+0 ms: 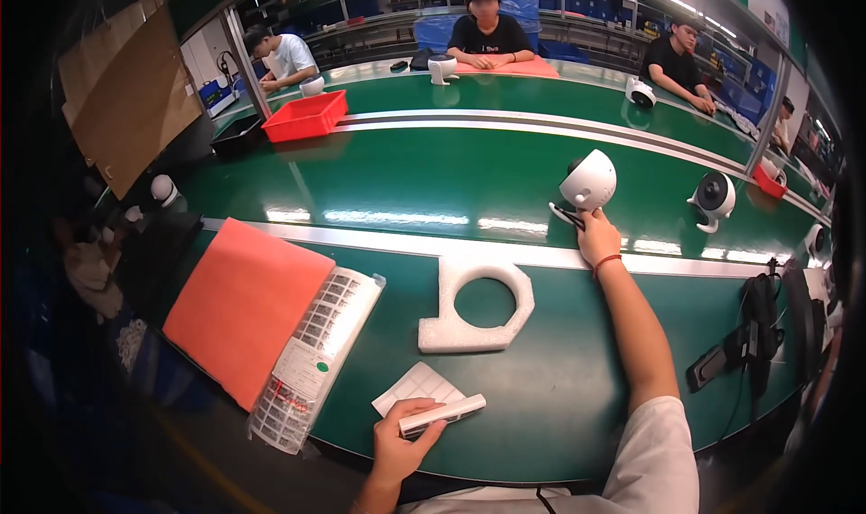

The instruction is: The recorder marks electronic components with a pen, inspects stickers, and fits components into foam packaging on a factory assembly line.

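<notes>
My left hand (401, 444) is closed round a rolled-up sheet of white labels (444, 415), low over the near bench. The unrolled part of that sheet (417, 386) lies behind the fingers, marked off in pale rectangles. My right arm reaches forward to the green belt. There my right hand (599, 237) grips the lower part of a white ball-shaped camera (597, 182), tilted, with its dark front turned away to the left. A dark curved piece (566, 214) sticks out beside the fingers. Between my arms a white foam holder (519, 302) with a round opening lies flat.
An orange-red mat (248, 306) and bagged label sheets (311, 361) lie at left. Another white camera (713, 198) stands on the belt at right. Dark cabled devices (753, 333) lie at the right edge. A red bin (307, 117) stands beyond; several people sit across.
</notes>
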{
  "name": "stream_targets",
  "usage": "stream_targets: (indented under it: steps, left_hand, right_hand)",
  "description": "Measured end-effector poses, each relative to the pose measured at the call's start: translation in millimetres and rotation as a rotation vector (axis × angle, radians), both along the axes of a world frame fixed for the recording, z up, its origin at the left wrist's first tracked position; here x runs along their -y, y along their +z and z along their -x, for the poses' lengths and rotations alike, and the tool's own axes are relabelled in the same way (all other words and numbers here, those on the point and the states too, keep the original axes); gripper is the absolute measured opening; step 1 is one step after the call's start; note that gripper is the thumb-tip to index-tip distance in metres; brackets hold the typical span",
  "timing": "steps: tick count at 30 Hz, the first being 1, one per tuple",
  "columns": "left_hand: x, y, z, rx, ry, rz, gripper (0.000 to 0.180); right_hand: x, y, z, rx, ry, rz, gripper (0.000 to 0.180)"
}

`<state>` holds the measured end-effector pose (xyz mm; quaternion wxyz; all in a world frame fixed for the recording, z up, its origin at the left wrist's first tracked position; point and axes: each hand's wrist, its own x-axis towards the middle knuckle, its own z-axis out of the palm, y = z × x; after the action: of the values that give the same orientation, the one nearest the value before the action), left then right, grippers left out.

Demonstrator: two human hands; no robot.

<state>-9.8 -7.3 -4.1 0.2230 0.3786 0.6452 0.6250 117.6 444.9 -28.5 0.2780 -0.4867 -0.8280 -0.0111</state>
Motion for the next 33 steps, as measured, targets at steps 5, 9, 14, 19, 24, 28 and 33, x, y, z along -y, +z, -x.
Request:
stream_targets:
  steps: [5,9,14,19,24,28,33]
  left_hand:
    - [0,2,0,0.018,-0.028,0.015,0.031]
    - [2,1,0,0.007,-0.041,0.022,0.031]
    - [1,3,-1,-0.005,-0.05,0.021,0.03]
    - [1,4,0,-0.017,-0.044,0.014,0.03]
    - [0,1,0,-0.007,-0.053,0.04,0.03]
    - [1,3,-1,-0.01,-0.047,0.063,0.031]
    - [0,4,-1,0.0,-0.045,0.058,0.031]
  right_hand:
    - [9,7,-2,-0.012,0.033,-0.072,0.014]
    - [24,7,6,0.026,0.235,-0.153,0.014]
    - [29,7,14,-0.069,0.338,-0.209,0.02]
    - [35,9,15,0.037,0.396,-0.183,0.015]
    - [35,9,14,-0.038,0.407,-0.209,0.012]
    - [36,11,16,-0.011,0.411,-0.225,0.013]
    - [33,8,14,0.002,0.426,-0.236,0.015]
